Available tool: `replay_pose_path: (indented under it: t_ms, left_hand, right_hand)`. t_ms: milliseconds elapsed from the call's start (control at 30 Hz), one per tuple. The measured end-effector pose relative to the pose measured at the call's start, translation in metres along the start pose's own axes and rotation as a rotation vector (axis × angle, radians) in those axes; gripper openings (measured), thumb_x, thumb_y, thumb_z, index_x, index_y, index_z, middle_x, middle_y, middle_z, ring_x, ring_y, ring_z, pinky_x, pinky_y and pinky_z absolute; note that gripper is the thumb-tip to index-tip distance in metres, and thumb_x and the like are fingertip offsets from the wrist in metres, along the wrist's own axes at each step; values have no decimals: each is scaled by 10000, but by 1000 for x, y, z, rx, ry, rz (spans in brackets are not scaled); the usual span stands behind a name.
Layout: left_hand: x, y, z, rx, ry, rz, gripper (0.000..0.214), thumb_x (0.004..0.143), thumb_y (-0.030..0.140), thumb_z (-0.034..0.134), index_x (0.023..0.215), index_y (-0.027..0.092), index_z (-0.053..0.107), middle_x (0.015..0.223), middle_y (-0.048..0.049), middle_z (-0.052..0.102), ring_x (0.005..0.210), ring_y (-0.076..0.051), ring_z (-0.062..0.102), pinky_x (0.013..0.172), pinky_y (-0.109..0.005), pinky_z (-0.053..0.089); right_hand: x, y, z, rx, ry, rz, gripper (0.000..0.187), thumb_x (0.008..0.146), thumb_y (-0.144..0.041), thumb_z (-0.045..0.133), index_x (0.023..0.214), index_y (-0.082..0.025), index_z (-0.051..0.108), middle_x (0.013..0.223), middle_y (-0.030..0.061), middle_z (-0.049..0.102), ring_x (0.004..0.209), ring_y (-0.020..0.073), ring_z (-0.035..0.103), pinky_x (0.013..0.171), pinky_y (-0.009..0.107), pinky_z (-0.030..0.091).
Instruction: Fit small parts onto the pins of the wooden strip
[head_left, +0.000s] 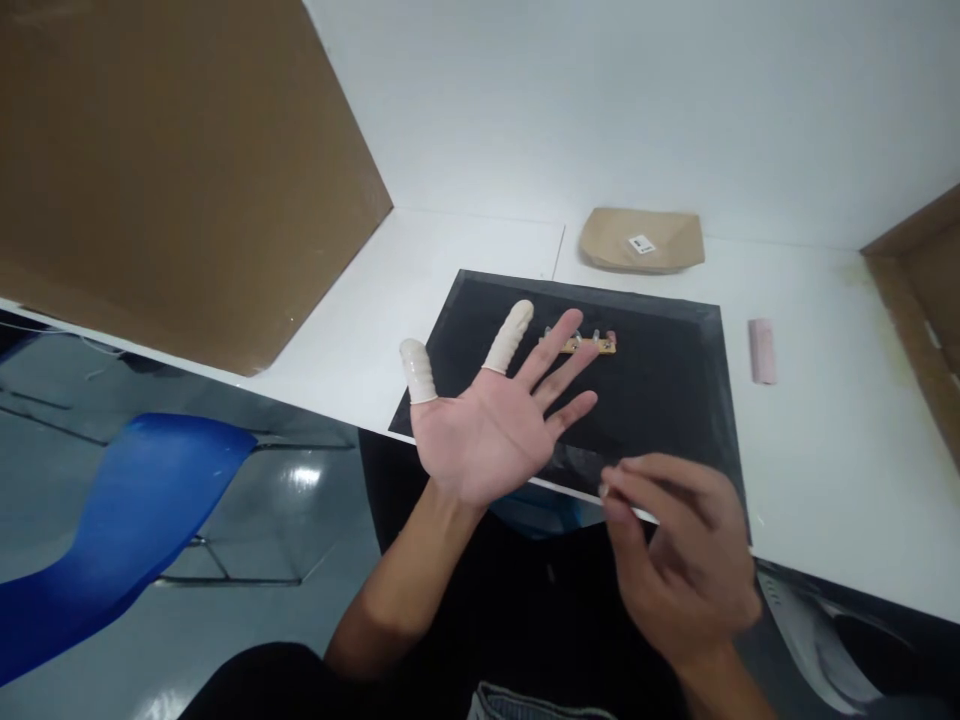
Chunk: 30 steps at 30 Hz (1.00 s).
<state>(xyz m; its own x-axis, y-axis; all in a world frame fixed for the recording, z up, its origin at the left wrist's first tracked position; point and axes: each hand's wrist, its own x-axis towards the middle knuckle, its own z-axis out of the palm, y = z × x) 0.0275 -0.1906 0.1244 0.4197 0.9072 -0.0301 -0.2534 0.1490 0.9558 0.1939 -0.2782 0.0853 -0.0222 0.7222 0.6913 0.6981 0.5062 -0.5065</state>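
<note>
My left hand is held palm up over the front edge of a black mat, its fingers spread and nothing in it. Cream rubber finger cots cover its thumb and its index finger. To the right, my right hand is closed in a pinch at thumb and fingertips. A small pale bit shows between those tips, too little to name. Behind the left fingers, a small yellowish strip with clear upright pieces lies on the black mat, partly hidden.
A brown paper tray with a white label stands at the back of the white table. Right of the mat lies a pink cylinder. Brown boards rise at the left and right sides. On the floor at left is a blue chair.
</note>
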Motion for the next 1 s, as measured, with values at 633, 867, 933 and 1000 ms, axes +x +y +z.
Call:
replay_pose_path:
  t_ms: [633, 867, 933, 1000]
  left_hand:
    - [-17, -5, 6, 506, -27, 185, 709, 1062, 687, 155, 1652, 425, -138, 1757, 2, 275, 1536, -305, 463, 1098, -508, 551]
    - [-15, -15, 3, 545, 27, 249, 819, 953, 859, 93, 1648, 480, -119, 1782, 79, 144, 1592, -311, 361, 1143, -536, 520]
    - [-15, -20, 4, 520, 57, 292, 744, 980, 821, 66, 1642, 517, -88, 1777, 108, 143, 1592, -303, 363, 1151, -566, 504]
    - [-14, -24, 8, 569, 90, 320, 677, 1034, 742, 158, 1635, 542, -81, 1777, 112, 151, 1597, -294, 355, 1169, -577, 487]
  right_hand:
    - [14, -20, 11, 862, -17, 429, 514, 1130, -337, 93, 1450, -410, 489, 1700, -22, 348, 1573, 226, 344, 1184, 614, 492]
    - [36, 11, 20, 1104, 100, 562, 575, 1115, -462, 10, 1505, -421, 431, 1684, -8, 368, 1542, 191, 407, 1167, 627, 496]
    - [36, 11, 24, 1135, 101, 519, 551, 1123, -481, 43, 1493, -416, 446, 1682, -4, 370, 1543, 196, 405, 1185, 628, 478]
    - [37, 10, 30, 1108, 103, 474, 520, 1129, -490, 93, 1492, -383, 450, 1692, 19, 357, 1550, 213, 393, 1208, 633, 452]
